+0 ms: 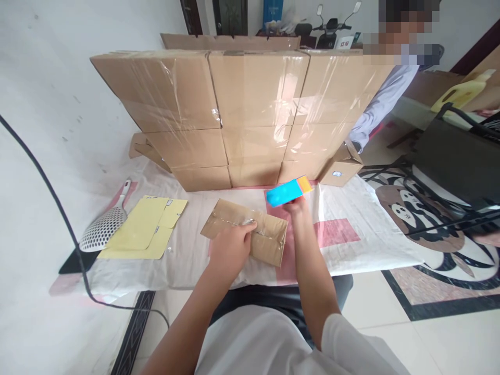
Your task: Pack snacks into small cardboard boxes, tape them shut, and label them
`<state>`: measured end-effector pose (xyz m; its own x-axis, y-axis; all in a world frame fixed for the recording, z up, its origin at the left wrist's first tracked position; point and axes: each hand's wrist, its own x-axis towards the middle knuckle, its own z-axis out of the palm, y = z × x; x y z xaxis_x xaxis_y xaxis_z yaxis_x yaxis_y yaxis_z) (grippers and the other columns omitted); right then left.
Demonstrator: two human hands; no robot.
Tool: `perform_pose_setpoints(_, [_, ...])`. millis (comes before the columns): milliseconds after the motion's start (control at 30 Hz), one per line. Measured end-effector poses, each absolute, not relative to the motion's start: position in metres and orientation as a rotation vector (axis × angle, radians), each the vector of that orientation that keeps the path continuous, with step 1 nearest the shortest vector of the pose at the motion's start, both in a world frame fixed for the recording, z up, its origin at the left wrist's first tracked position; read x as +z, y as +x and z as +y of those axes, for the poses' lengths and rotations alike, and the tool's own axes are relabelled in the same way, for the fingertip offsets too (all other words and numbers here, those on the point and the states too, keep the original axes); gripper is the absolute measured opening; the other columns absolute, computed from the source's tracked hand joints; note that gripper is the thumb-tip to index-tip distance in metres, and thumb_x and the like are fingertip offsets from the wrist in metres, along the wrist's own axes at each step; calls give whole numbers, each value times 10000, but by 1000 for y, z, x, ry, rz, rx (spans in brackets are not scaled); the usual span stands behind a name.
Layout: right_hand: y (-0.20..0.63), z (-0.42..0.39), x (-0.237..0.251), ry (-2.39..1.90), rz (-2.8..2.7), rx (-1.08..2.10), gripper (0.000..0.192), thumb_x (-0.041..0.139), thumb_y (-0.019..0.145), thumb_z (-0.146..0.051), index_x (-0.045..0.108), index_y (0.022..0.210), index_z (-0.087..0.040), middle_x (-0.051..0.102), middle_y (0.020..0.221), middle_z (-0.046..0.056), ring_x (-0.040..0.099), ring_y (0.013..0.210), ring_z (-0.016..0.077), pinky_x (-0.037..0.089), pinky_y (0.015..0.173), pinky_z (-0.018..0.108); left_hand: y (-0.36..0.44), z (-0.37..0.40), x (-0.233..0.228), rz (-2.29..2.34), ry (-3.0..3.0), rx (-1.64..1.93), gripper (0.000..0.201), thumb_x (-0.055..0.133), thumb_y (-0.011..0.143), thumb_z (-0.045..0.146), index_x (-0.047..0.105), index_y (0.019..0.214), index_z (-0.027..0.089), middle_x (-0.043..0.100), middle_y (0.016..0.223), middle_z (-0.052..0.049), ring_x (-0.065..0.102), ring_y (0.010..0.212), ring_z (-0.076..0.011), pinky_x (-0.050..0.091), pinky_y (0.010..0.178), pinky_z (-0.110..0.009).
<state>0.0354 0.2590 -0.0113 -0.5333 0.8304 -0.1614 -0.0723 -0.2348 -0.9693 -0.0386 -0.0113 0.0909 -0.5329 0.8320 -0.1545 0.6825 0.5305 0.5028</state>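
A flat brown cardboard packet [269, 237] with clear tape across it lies tilted on the cloth-covered table. My left hand [228, 252] grips its near side, with the thumb side on top by the tape and the other fingers partly hidden. Just beyond the packet's right end, my right hand [296, 204] is closed around a flat bright blue piece with an orange end [284, 193]. That piece is raised above the table, and it covers most of my right fingers. What kind of thing it is, I cannot make out.
Taped cardboard boxes [258, 88] form a wall behind my hands. Yellow sheets [144, 229] and a white slotted skimmer [103, 226] lie left. A small carton [341, 166] stands right, near another person's sleeve [385, 104]. A black cable [50, 192] hangs at left.
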Motion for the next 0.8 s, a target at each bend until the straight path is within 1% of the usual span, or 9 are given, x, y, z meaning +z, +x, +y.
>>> perform_pose_setpoints(100, [59, 279, -2, -1016, -1305, 1649, 392, 588, 967, -560, 621, 844, -189, 632, 729, -5, 588, 626, 134, 523, 621, 291, -43, -24, 89, 2245, 1207, 741, 401, 460, 1010, 272, 732, 1296, 343, 799, 1099, -40, 734, 997, -237, 547, 823, -327])
perform_pose_setpoints(200, [84, 275, -4, -1025, -1335, 1492, 401, 647, 843, -591, 597, 740, -207, 622, 666, 12, 596, 623, 180, 506, 608, 325, -43, -28, 87, 2273, 1204, 762, 401, 456, 1019, 280, 720, 1317, 331, 797, 1121, -52, 732, 1011, -238, 543, 832, -330])
perform_pose_setpoints(300, [106, 257, -13, -1036, -1458, 1304, 447, 674, 798, -628, 570, 681, -210, 596, 656, 11, 549, 631, 170, 467, 621, 319, -38, -24, 88, 2368, 1230, 647, 401, 451, 1031, 292, 704, 1337, 348, 802, 1087, -66, 734, 996, -257, 522, 816, -345])
perform_pose_setpoints(400, [124, 245, -27, -1052, -1597, 1110, 503, 695, 798, -650, 497, 622, -222, 497, 621, -20, 449, 625, 146, 414, 618, 304, -32, -21, 92, 2455, 1247, 453, 415, 432, 1043, 326, 666, 1380, 385, 803, 962, -62, 735, 881, -273, 475, 716, -341])
perform_pose_setpoints(533, [138, 244, -49, -1069, -1715, 961, 508, 633, 852, -677, 498, 653, -230, 502, 670, -11, 471, 649, 163, 432, 641, 322, -26, -25, 97, 2511, 1253, 257, 433, 415, 1048, 337, 627, 1420, 403, 777, 831, -56, 715, 771, -254, 406, 641, -313])
perform_pose_setpoints(600, [143, 246, -56, -1095, -1728, 910, 491, 605, 870, -678, 528, 698, -225, 536, 720, 5, 516, 665, 176, 472, 653, 338, -25, -31, 94, 2538, 1250, 234, 420, 420, 1049, 347, 647, 1398, 402, 773, 833, -53, 708, 787, -248, 389, 623, -304])
perform_pose_setpoints(667, [147, 242, -55, -1135, -1695, 839, 471, 624, 854, -674, 608, 852, -203, 606, 904, 63, 586, 768, 212, 527, 706, 382, -26, -40, 85, 2577, 1331, 300, 396, 437, 1049, 360, 688, 1355, 370, 771, 885, -59, 701, 843, -238, 403, 639, -301])
perform_pose_setpoints(733, [149, 229, -39, -1127, -1655, 709, 515, 643, 861, -633, 638, 1113, -184, 594, 1176, 141, 623, 983, 270, 557, 841, 460, -28, -49, 72, 2622, 1536, 421, 376, 462, 1045, 379, 728, 1305, 322, 749, 919, -70, 675, 858, -222, 425, 689, -310])
perform_pose_setpoints(800, [146, 207, -11, -945, -1752, 588, 469, 613, 935, -525, 619, 1288, -217, 550, 1338, 159, 585, 1201, 305, 515, 1008, 515, -31, -56, 60, 2675, 1781, 541, 361, 489, 1038, 402, 757, 1255, 294, 724, 971, -85, 638, 866, -220, 431, 748, -336])
